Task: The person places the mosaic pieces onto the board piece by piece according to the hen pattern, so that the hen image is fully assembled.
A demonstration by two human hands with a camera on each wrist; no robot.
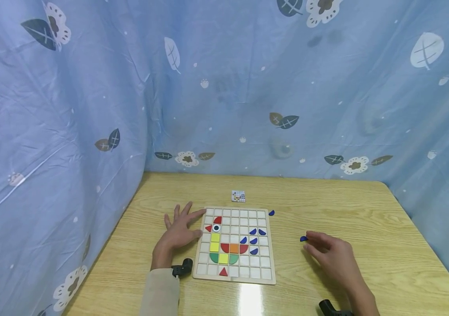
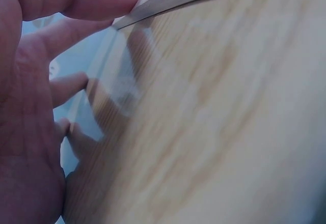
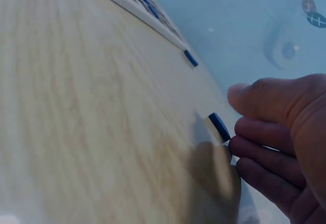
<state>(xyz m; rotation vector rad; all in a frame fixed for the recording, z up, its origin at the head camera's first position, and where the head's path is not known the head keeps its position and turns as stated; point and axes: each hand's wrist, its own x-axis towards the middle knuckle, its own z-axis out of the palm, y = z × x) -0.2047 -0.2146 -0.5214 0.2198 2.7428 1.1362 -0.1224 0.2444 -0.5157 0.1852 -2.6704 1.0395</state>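
Blue plastic sheeting printed with leaves and flowers (image 1: pixel 224 87) hangs around the far and side edges of a wooden tabletop (image 1: pixel 366 210). Near the middle of the tabletop, toward its front edge, lies a wooden grid board (image 1: pixel 265 275) bearing a partly built picture in red, yellow, orange, green and blue pieces.

At the board's left edge the left hand (image 1: pixel 178 230) rests flat with fingers spread and straight, the fingertips (image 2: pixel 114 2) touching the board's rim; it grips nothing. Out on the bare tabletop right of the board, the right hand (image 1: pixel 332 254) lies low with its fingers loosely bent, their tips just against a small blue piece (image 1: pixel 303 238); from the wrist view the piece (image 3: pixel 219 127) sits at the fingertips, touched but not clearly pinched.

A second blue piece (image 1: pixel 271 213) lies beside the board's far right corner, and a small pattern card (image 1: pixel 238 196) sits just beyond the board's far edge.

Judging by its look, the blue piece is light, stiff and thin, likely to skid on the smooth wood; pinching it by its two opposite edges seems safest.
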